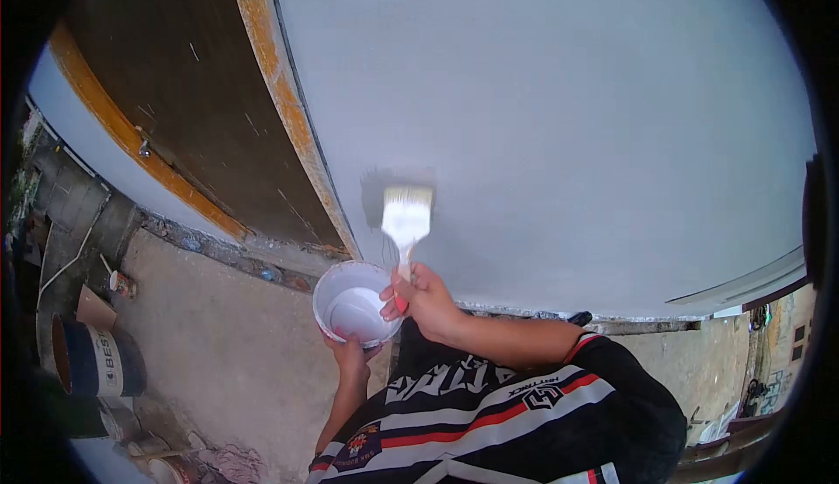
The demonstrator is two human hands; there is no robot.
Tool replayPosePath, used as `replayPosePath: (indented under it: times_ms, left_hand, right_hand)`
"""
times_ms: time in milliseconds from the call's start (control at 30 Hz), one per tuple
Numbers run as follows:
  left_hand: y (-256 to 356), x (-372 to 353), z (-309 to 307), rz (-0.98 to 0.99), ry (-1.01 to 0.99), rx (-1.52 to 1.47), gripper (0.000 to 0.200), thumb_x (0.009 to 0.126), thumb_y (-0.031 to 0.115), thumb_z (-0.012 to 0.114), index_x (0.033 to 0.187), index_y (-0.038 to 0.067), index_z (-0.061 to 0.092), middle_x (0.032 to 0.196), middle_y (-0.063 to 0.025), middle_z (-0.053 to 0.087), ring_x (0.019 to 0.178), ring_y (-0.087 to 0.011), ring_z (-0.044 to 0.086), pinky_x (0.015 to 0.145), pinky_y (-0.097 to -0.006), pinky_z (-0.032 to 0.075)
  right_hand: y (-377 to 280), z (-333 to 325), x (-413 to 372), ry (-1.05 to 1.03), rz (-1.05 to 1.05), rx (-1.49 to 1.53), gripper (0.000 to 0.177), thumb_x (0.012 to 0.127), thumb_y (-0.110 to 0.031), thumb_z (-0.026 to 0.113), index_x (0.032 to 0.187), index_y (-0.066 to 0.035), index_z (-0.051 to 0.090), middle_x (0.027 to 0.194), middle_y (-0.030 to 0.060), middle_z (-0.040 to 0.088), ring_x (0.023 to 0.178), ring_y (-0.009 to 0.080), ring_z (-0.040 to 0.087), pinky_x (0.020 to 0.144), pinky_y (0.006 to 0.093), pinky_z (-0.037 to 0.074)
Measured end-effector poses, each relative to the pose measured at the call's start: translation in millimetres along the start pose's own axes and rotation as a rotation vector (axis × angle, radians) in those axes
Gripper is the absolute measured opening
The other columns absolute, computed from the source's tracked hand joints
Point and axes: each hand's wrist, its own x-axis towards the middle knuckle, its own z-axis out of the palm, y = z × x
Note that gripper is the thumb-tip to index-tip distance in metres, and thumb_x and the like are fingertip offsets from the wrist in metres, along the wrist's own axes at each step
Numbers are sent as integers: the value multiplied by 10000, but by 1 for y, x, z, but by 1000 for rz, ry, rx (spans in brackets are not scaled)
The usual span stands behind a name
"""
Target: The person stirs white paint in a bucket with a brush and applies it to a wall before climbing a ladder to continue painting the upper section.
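Observation:
My right hand (423, 302) is closed around the handle of a paintbrush (406, 220), whose wide, paint-whitened head points up at the wall. Its bristle tips overlap a darker grey patch on the pale wall (559, 134). Below and to the left, my left hand (351, 353) grips the near side of a white bucket (322, 296), thumb over the rim. White paint (357, 311) lies in the bottom of the bucket. The bucket is tilted toward me, just left of my right hand.
Left of the wall is a dark brown door (183, 90) in a worn yellow-orange frame (281, 90). A dark drum (96, 357) lies on the concrete floor (205, 327) at the left. Near it stands a small can (122, 285) with a stick in it.

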Motion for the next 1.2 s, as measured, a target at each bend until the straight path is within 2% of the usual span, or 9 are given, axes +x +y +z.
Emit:
replayPosePath:
  times_ms: [133, 233, 500, 667, 733, 833, 867, 1100, 1200]
  left_hand:
    - [-5, 0, 0, 55, 4, 67, 492, 944, 92, 364, 1366, 133, 114, 1345, -229, 304, 1097, -427, 526, 664, -511, 605]
    - [-7, 4, -6, -26, 11, -10, 793, 820, -71, 369, 1434, 278, 9, 1418, -196, 228, 1160, -438, 472, 683, -537, 592]
    - [-9, 8, -5, -37, 33, 2, 797, 817, -84, 361, 1432, 283, 12, 1419, -196, 223, 1151, -441, 481, 673, -533, 594]
    - [-12, 7, -7, -10, -2, -27, 803, 814, -91, 354, 1435, 284, 9, 1424, -196, 212, 1160, -443, 471, 671, -528, 596]
    - [-11, 7, -6, -13, 6, -23, 805, 815, -90, 358, 1435, 286, 8, 1424, -196, 216, 1157, -441, 476, 665, -526, 597]
    - [-19, 8, -8, 51, 22, 49, 528, 945, 126, 405, 1377, 126, 103, 1327, -230, 349, 1088, -414, 543, 659, -510, 605]
    - [-20, 7, -9, 48, 29, 52, 532, 939, 113, 401, 1379, 124, 102, 1327, -232, 346, 1089, -416, 541, 662, -512, 605]
    - [-8, -4, 1, 17, -38, 50, 587, 903, 45, 387, 1394, 139, 79, 1358, -235, 299, 1097, -424, 535, 648, -498, 609]
    - [-10, -4, 2, 22, -22, 65, 598, 894, 29, 375, 1398, 152, 76, 1364, -231, 296, 1096, -426, 536, 636, -491, 611]
  right_hand:
    - [28, -17, 41, 112, 196, 17, 225, 966, -161, 471, 1067, 36, 434, 911, 177, 584, 699, 268, 643, 622, 374, 571]
    - [16, -15, 52, 137, 183, 34, 231, 967, -155, 459, 1064, 53, 429, 910, 181, 580, 707, 275, 645, 616, 372, 569]
    - [-79, 26, -11, -7, 27, 23, 252, 974, -190, 466, 1081, 32, 412, 883, 154, 572, 704, 251, 640, 634, 359, 564]
    - [-53, 17, -28, -59, 0, -26, 284, 973, -233, 483, 1097, 14, 416, 896, 145, 581, 745, 259, 651, 677, 360, 560]
    - [-30, 4, -26, -6, 122, 8, 271, 976, -192, 463, 1108, 37, 405, 928, 168, 573, 743, 281, 650, 677, 378, 573]
    - [-3, -19, 0, 112, 233, 33, 268, 973, -160, 456, 1116, 58, 396, 955, 184, 567, 762, 299, 649, 693, 392, 581]
    - [4, -26, 7, 159, 257, 39, 270, 971, -154, 458, 1117, 63, 394, 961, 186, 566, 772, 303, 648, 700, 396, 582]
    - [-52, -29, 4, 144, 45, 115, 231, 957, -149, 478, 1057, 51, 422, 934, 184, 560, 809, 298, 645, 687, 360, 576]
    - [-89, -1, -40, 83, -28, 44, 249, 966, -203, 485, 1033, 31, 436, 897, 151, 568, 727, 274, 653, 635, 350, 574]
